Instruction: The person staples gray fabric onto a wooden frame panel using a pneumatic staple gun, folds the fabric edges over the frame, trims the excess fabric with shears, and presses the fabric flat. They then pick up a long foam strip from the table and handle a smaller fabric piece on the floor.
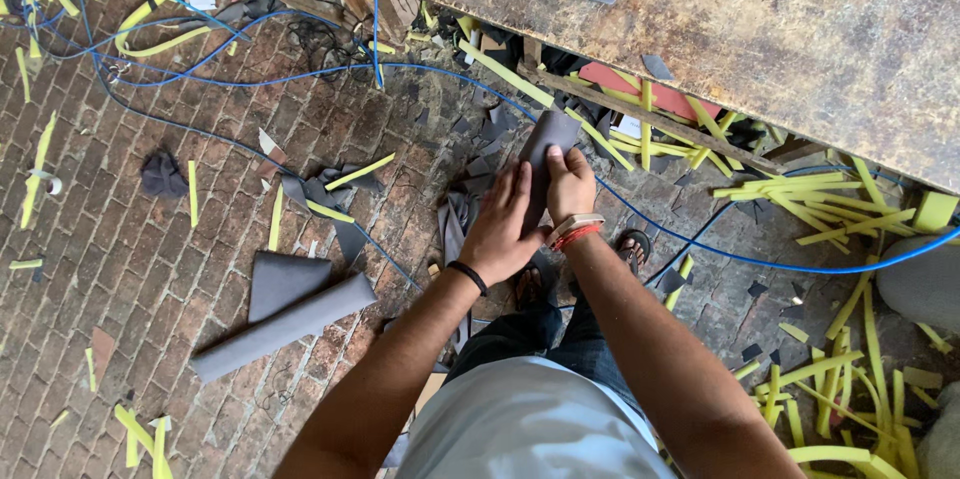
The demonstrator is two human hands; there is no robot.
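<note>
Both hands grip a flat grey strip of rubbery sheet [545, 144] above a red brick floor [150, 259]. The left hand [503, 229] lies along the strip's left edge, fingers closed on it; the right hand [570, 184] pinches its right edge, fingers narrow. The worn wooden desk [760, 29] edge runs close at 1 o'clock. A rolled grey sheet [285, 324] lies at 8 o'clock, yellow foam offcuts [840, 369] crowd 4 o'clock, and a blue cable [300, 74] crosses at 11.
</note>
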